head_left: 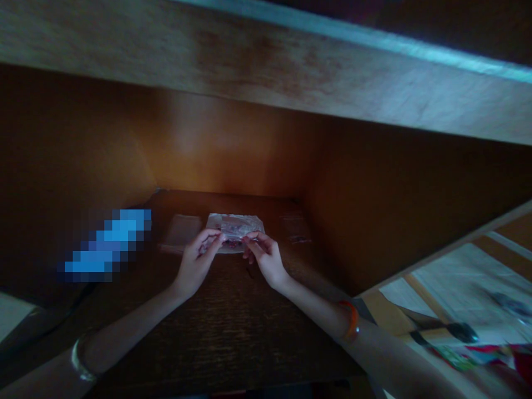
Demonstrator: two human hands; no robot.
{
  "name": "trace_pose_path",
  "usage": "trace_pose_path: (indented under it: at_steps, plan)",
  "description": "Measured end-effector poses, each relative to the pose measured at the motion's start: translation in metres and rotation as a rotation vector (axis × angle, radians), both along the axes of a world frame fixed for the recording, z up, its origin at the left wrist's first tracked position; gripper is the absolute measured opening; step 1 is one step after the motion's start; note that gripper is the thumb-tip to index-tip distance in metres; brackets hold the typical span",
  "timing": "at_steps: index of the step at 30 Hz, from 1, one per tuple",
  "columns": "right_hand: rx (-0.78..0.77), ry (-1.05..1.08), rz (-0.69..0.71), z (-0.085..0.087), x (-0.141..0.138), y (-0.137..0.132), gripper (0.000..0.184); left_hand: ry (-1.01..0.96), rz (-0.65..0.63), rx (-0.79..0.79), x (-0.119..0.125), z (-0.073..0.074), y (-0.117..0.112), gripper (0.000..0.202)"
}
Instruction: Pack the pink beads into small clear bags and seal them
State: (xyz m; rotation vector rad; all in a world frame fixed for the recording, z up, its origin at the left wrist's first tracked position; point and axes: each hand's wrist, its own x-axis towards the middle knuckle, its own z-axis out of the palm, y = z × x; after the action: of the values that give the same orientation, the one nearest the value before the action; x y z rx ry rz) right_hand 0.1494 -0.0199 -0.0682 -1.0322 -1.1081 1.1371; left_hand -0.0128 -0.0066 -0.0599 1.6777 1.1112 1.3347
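Inside a dark wooden compartment, my left hand [197,263] and my right hand [268,260] face each other. Thumb and fingers of each pinch a small clear plastic bag [235,235] near its edge. Small dark reddish bits show at the bag's lower part, too blurred to name. Directly under it lies a whitish, crinkled sheet or packet [215,220]. A flat clear plastic bag [185,226] rests left of my left hand. Another small clear bag [296,226], with dark reddish bits at its lower end, lies to the right.
A pixelated bright blue shape [112,244] stands at the left on the wooden surface [224,327]. Compartment walls rise at the back and sides, and a thick wooden edge [266,72] crosses overhead. Blurred colourful items [461,354] are outside at the lower right.
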Motion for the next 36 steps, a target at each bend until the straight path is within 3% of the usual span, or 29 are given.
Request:
trace_pose_path:
  at_steps: [6,20,36]
  plan:
    - [-0.005,0.094,-0.025,0.003,-0.001,0.001,0.02,0.008,-0.001,0.041,-0.002,0.002,-0.001,0.014]
    - [0.09,-0.02,-0.039,0.002,0.0,-0.003,0.021,0.011,0.008,-0.004,-0.001,0.001,0.0,0.018]
    - [0.175,-0.181,0.061,0.009,0.0,-0.009,0.023,0.174,-0.009,0.111,0.001,0.003,-0.004,0.019]
